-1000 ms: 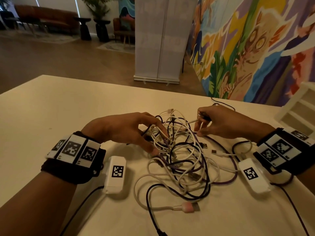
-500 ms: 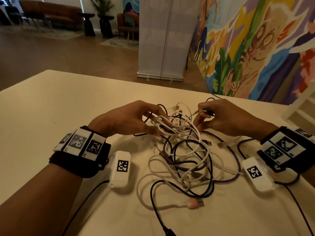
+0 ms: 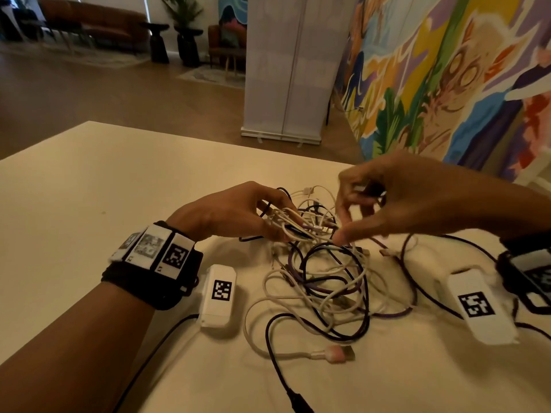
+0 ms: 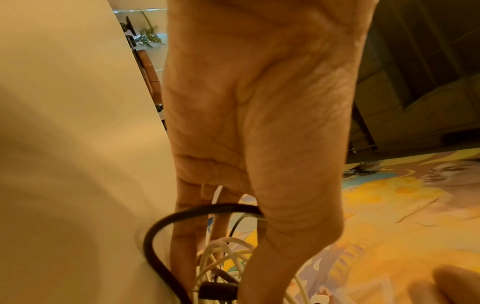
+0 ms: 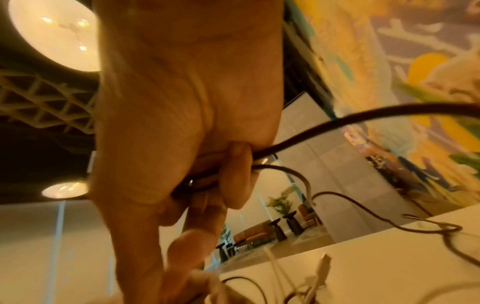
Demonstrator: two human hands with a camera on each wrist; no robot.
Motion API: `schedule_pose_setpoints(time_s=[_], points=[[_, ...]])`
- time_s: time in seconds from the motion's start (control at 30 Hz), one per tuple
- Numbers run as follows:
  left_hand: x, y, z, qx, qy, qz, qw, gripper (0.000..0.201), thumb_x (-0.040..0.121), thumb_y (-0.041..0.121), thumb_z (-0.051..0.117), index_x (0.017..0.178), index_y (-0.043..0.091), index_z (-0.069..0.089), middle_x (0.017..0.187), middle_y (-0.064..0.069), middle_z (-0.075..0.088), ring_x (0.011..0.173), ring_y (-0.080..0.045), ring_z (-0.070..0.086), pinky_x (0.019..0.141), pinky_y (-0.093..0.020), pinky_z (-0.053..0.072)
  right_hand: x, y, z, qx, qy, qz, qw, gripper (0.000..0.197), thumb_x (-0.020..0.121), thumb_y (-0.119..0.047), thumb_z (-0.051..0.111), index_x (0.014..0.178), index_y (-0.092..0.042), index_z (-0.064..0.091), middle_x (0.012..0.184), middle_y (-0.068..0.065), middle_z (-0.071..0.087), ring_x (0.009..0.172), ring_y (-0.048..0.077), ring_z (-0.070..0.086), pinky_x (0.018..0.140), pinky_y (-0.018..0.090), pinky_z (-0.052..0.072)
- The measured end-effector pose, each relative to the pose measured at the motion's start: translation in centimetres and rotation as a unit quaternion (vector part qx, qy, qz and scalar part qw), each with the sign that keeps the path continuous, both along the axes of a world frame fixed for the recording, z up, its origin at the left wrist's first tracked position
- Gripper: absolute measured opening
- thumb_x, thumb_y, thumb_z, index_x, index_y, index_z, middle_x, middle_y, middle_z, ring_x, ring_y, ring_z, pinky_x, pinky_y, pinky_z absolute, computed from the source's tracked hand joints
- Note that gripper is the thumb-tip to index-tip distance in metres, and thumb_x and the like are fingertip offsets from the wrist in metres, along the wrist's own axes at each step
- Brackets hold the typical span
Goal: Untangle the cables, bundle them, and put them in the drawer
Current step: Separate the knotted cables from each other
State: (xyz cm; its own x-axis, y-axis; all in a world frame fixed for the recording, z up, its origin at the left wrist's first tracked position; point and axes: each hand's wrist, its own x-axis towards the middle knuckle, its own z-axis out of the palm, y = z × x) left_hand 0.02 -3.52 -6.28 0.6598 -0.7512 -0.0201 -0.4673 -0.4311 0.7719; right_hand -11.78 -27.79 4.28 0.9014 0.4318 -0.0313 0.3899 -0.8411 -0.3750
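While you look down: your two hands sit over the cables (image 3: 322, 281) on the bench (image 3: 89, 186).
Cables: white, black and purple ones lie in one messy heap in the middle of the bench, right before you.
Left hand (image 3: 229, 213): your fingers pinch a few white loops at the top of the heap.
Right hand (image 3: 411, 201): lifted a bit above the heap, your fingers curl around a black cable (image 5: 324, 125).
Pink plug (image 3: 335, 353): it lies flat at the near edge.

Dim warm light from round ceiling lamps (image 5: 55, 33); the right hand (image 3: 411, 201) is motion-blurred.
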Motion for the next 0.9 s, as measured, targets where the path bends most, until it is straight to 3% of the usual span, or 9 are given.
schedule_pose_setpoints(time_s=[0.07,0.17,0.27,0.37,0.47,0.57,0.7,0.8,0.9], points=[[-0.1,0.0,0.0,0.003,-0.001,0.005,1.000,0.030,0.081,0.031,0.090,0.109,0.036,0.079,0.112,0.017,0.076,0.114,-0.009,0.067,0.105,-0.041,0.051,-0.6,1.5,-0.7,-0.062,0.037,0.020,0.997,0.028,0.081,-0.048,0.086,0.079,-0.034,0.063,0.083,-0.015,0.072,0.078,0.007,0.069,0.065,0.027,0.055],[-0.2,-0.1,0.1,0.009,0.002,0.012,1.000,0.029,0.082,0.035,0.090,0.108,0.038,0.078,0.112,0.016,0.076,0.114,-0.009,0.066,0.100,-0.036,0.050,-0.7,2.5,-2.1,-0.148,-0.004,0.057,0.987,0.029,0.086,-0.048,0.084,0.076,-0.039,0.058,0.082,-0.017,0.071,0.079,0.001,0.065,0.067,0.025,0.051],[-0.3,-0.1,0.1,0.016,0.008,0.010,1.000,0.030,0.083,0.035,0.089,0.110,0.037,0.077,0.112,0.016,0.076,0.112,-0.008,0.066,0.093,-0.030,0.048,-0.3,1.4,-1.6,-0.068,-0.049,0.023,0.996,0.030,0.090,-0.034,0.082,0.075,-0.035,0.056,0.080,-0.016,0.070,0.072,0.004,0.070,0.065,0.032,0.060],[-0.3,-0.2,0.1,0.020,0.017,0.015,1.000,0.030,0.083,0.034,0.089,0.111,0.036,0.077,0.110,0.016,0.076,0.111,-0.007,0.064,0.086,-0.025,0.044,1.0,-0.5,-0.5,-0.047,-0.049,-0.069,0.995,0.014,0.092,-0.024,0.080,0.091,-0.020,0.067,0.092,-0.015,0.075,0.063,0.008,0.071,0.053,0.027,0.059],[-0.2,-0.4,0.2,0.019,0.018,0.018,1.000,0.031,0.083,0.032,0.089,0.111,0.035,0.077,0.109,0.015,0.076,0.111,-0.009,0.064,0.089,-0.027,0.045,1.1,-0.9,-1.3,-0.067,0.012,-0.031,0.997,0.019,0.089,-0.019,0.085,0.087,-0.019,0.066,0.097,-0.018,0.078,0.078,0.001,0.073,0.061,0.024,0.058],[-0.3,-0.3,0.1,0.019,0.016,0.018,1.000,0.032,0.083,0.033,0.089,0.112,0.035,0.077,0.110,0.015,0.076,0.113,-0.010,0.065,0.092,-0.029,0.047,0.6,-0.2,-2.2,-0.095,0.063,0.014,0.993,0.028,0.085,-0.029,0.090,0.076,-0.029,0.063,0.088,-0.019,0.076,0.076,0.002,0.069,0.066,0.022,0.054],[-0.4,-0.4,0.1,0.014,0.020,0.025,0.999,0.033,0.081,0.033,0.091,0.110,0.035,0.078,0.107,0.015,0.077,0.112,-0.011,0.066,0.094,-0.031,0.049,0.9,0.3,-2.3,-0.118,0.129,0.032,0.984,0.029,0.080,-0.052,0.087,0.084,-0.029,0.068,0.085,-0.006,0.076,0.068,0.020,0.072,0.066,0.044,0.061],[-0.3,-0.5,0.1,0.014,0.010,0.030,0.999,0.031,0.080,0.032,0.091,0.107,0.035,0.078,0.104,0.016,0.077,0.108,-0.009,0.067,0.091,-0.031,0.050,1.0,0.6,-2.7,-0.127,0.155,0.051,0.978,0.030,0.085,-0.035,0.087,0.076,-0.024,0.060,0.085,0.001,0.076,0.063,0.022,0.071,0.057,0.033,0.058],[-0.4,-0.4,0.1,0.014,0.015,0.029,0.999,0.030,0.080,0.030,0.091,0.106,0.035,0.078,0.104,0.015,0.077,0.107,-0.009,0.068,0.088,-0.030,0.050,0.7,0.5,-1.6,-0.066,0.134,0.048,0.988,0.029,0.091,-0.022,0.083,0.080,-0.011,0.058,0.094,0.001,0.077,0.079,0.022,0.075,0.058,0.030,0.059]])
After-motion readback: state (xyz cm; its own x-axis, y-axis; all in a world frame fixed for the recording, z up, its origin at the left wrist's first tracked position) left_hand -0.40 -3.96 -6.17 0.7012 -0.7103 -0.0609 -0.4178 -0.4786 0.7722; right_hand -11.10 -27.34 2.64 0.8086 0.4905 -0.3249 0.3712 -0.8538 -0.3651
